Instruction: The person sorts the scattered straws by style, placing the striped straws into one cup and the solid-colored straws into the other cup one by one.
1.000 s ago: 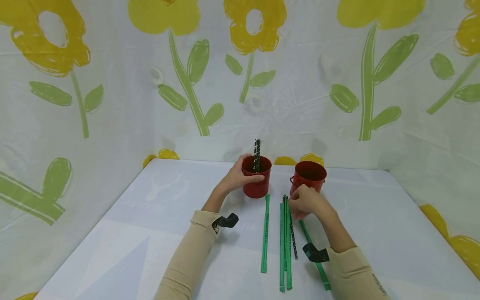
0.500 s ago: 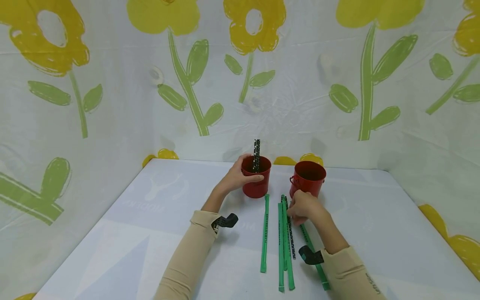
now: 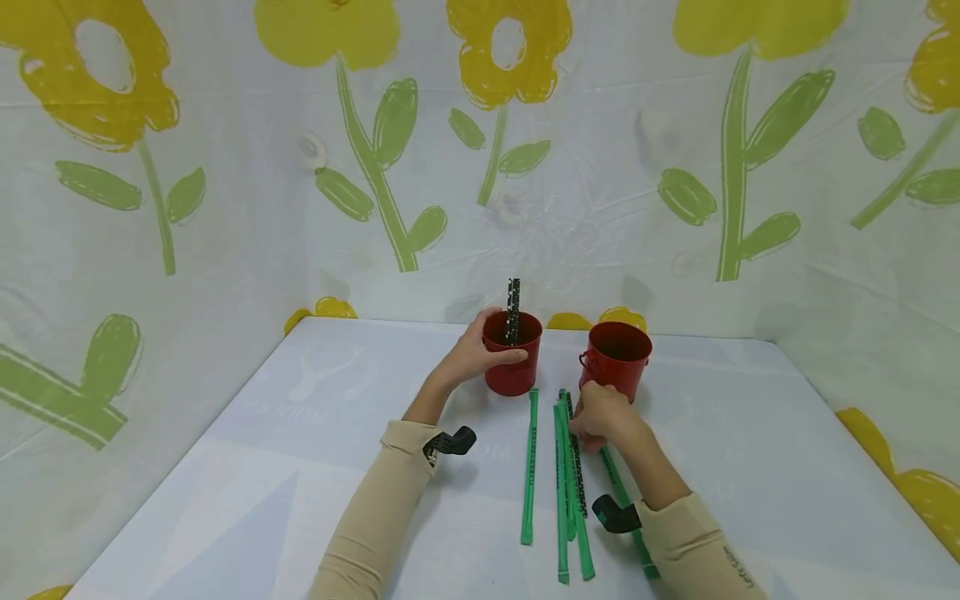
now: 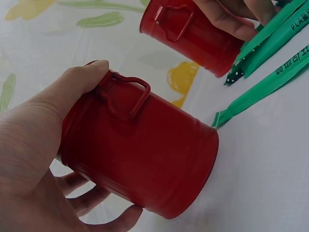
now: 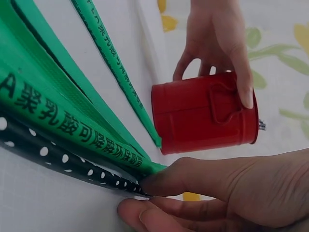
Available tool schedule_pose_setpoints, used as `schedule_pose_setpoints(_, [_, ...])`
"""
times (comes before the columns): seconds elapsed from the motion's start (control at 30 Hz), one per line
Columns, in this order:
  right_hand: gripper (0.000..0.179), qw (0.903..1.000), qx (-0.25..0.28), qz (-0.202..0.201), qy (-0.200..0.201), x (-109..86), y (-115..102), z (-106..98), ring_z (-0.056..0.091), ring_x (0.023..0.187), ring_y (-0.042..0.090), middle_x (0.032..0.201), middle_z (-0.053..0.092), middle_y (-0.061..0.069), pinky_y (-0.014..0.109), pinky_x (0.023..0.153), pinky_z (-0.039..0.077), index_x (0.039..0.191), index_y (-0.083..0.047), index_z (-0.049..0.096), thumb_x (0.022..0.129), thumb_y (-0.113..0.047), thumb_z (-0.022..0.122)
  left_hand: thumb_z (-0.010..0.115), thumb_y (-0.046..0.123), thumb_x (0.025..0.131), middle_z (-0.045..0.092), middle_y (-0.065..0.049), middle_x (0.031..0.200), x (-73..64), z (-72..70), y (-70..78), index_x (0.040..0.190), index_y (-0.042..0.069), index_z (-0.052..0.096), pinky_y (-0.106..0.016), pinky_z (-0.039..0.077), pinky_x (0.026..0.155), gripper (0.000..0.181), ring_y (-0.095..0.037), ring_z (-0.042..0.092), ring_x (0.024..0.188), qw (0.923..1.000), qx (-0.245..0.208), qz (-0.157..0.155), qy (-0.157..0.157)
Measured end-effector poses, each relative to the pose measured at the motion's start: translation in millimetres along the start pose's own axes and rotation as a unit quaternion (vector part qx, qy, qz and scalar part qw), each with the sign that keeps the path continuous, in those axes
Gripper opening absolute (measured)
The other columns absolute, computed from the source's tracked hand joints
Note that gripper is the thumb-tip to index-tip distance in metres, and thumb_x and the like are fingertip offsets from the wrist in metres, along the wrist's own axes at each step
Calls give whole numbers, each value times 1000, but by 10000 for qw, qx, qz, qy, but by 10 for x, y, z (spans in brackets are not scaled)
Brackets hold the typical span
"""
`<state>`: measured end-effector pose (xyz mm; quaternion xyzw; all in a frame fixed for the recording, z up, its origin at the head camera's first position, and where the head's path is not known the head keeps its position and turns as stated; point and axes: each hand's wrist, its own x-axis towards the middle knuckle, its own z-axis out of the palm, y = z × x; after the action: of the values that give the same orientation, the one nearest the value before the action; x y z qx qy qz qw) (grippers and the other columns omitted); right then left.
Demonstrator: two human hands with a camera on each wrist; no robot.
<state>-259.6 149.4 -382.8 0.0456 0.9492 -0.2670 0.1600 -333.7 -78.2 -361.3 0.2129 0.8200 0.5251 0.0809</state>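
Observation:
My left hand (image 3: 472,357) holds a small red metal bucket (image 3: 514,379) around its side, the thumb by the rim. Two black straws with white dots (image 3: 513,302) stand upright in that bucket. In front of a second red bucket (image 3: 624,367), my right hand (image 3: 606,414) is at the upper ends of a bunch of straws on the table. In the right wrist view, its thumb and fingers pinch the end of a black dotted straw (image 5: 65,159). Green-wrapped straws (image 5: 72,121) lie right against it and partly cover it.
A single green-wrapped straw (image 3: 529,475) lies left of the bunch. Another green-wrapped straw (image 3: 637,537) lies slantwise under the right forearm. The white table (image 3: 315,433) ends at a flower-printed curtain (image 3: 600,167) behind the buckets.
My right hand has shifted slightly left and down. The bunch's green straws have slid and fanned out, and the black straw's lower end has moved left. The left hand and its bucket stay put.

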Motion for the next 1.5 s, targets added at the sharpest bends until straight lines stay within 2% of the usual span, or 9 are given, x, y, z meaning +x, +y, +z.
schedule_pose_setpoints(0.3, [17,10000,-2,-18,53,19,-41,46,67,57,18,70,65,11,23,56,57,87,-3,65,82,-13,78,75,29,86,39,-11,152,-3,8,4,154,11,18,-50,44,109,91,-31,40,138,10000,-15,-49,79])
schedule_pose_setpoints(0.63, [16,9998,205,-38,-75,46,-17,50,68,56,18,71,66,11,23,55,57,93,-1,69,82,-11,77,76,28,85,38,-11,152,3,12,-4,154,10,18,-50,44,109,92,-31,40,138,10000,-52,-3,64])
schedule_pose_setpoints(1.13, [17,9998,19,-172,-77,49,-35,74,68,54,15,71,66,10,22,54,56,89,-3,66,85,-16,76,76,29,85,40,-10,151,10,3,-21,153,15,21,-48,44,110,89,-29,42,137,9999,-88,-39,34])
schedule_pose_setpoints(1.5, [18,9998,-7,-185,-49,57,-18,82,67,54,16,70,66,9,21,54,56,89,-3,66,85,-17,76,76,30,85,40,-11,151,9,12,-13,154,11,19,-50,44,109,92,-30,42,137,10000,-65,-29,56])
